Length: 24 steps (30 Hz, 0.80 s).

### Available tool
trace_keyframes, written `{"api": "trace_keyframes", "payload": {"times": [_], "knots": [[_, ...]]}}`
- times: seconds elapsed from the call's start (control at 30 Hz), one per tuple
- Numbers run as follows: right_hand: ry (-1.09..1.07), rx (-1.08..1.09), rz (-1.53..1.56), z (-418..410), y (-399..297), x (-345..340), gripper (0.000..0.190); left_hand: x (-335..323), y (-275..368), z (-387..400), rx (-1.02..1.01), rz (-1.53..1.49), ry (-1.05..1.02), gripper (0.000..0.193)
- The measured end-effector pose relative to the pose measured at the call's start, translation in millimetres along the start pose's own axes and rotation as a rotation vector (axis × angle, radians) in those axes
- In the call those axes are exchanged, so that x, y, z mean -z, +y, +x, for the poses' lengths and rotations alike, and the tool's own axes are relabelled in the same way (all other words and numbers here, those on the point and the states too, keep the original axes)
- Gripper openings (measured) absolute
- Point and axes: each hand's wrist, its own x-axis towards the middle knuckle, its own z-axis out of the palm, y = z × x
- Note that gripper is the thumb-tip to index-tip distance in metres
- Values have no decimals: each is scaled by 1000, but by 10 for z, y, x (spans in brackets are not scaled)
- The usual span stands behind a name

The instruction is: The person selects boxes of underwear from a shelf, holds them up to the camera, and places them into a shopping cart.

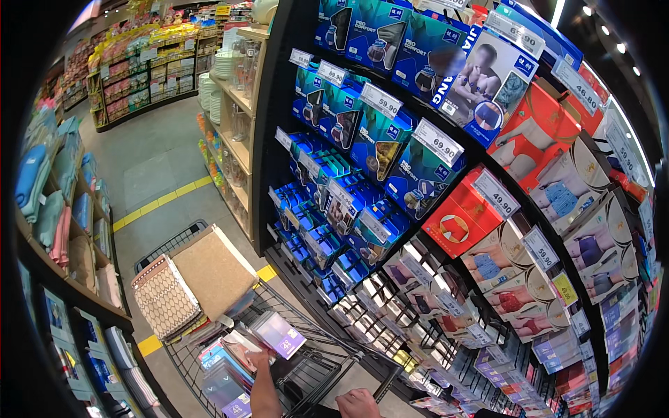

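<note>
A black wire shopping cart (334, 351) stands before me, loaded with flat packages. My left hand (260, 357) reaches into it and touches the flat packages (241, 349) in the middle; whether its fingers grip one is unclear. Beside that hand, to the right, lies a purple and clear package (279, 334). More clear packages (225, 384) stand at the cart's lower left. Folded patterned mats (162, 298) and a tan mat (214, 269) fill the far end. My right hand (358, 403) is near the bottom edge, close to the cart's handle side, fingers curled; its palm is hidden.
Hanging racks of boxed underwear (376, 136) rise close on the right. Wooden shelves with stacked bowls (245, 136) stand ahead of them. Shelves of folded towels (57, 224) line the left. A tiled aisle (151, 151) with yellow floor strips runs between, towards a snack display (146, 68).
</note>
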Motion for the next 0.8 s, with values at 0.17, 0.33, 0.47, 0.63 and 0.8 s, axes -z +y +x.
{"api": "trace_keyframes", "payload": {"times": [0.17, 0.33, 0.47, 0.63, 0.8], "knots": [[46, 19, -22, -39, -39, 21, 18, 374, 125, -228, -41, -189, 78, 75], [-13, 17, 1, -102, 39, -26, 24, 507, 198, -554, -25, -260, 220, 81], [141, 139, -14, -142, 121, -114, 11, 727, 151, -798, -184, -220, 190, 95], [144, 90, -16, -150, 152, -22, 10, 1059, 311, -1445, -250, -319, 136, 90], [112, 124, 33, -166, 108, -26, 8, 1386, 83, -1658, -303, -230, 165, 68]]}}
